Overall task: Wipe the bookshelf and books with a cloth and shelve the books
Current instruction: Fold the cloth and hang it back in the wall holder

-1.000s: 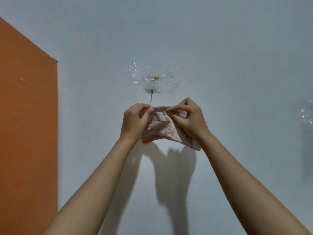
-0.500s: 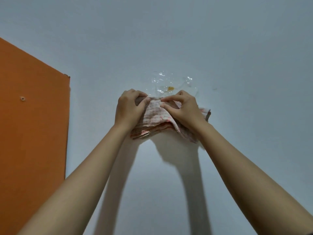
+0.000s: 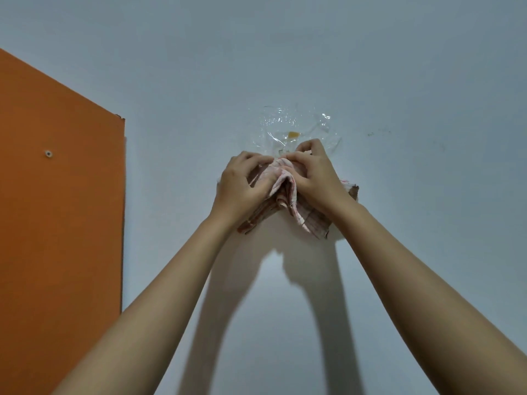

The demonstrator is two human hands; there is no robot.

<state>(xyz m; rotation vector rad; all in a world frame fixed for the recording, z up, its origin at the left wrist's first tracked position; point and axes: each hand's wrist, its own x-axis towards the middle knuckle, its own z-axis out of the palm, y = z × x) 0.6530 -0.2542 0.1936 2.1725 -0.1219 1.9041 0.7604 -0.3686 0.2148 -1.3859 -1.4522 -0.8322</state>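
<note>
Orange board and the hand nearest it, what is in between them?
Only bare grey wall, seen in the head view, lies between the orange board and the left hand, which grips the cloth.

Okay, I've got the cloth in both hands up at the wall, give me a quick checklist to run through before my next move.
1. Grip on the cloth: ok. The left hand and the right hand both pinch its upper fold.
2. Cloth ready to wipe: not ok. It is bunched in folds, not spread flat.
3. Cloth free of whatever sits under the clear tape patch: cannot tell; the hands hide that spot.
4. Orange panel apart from the cloth: ok. It stands well to the left.
5. Books in sight: not ok. None show in this view.
</note>
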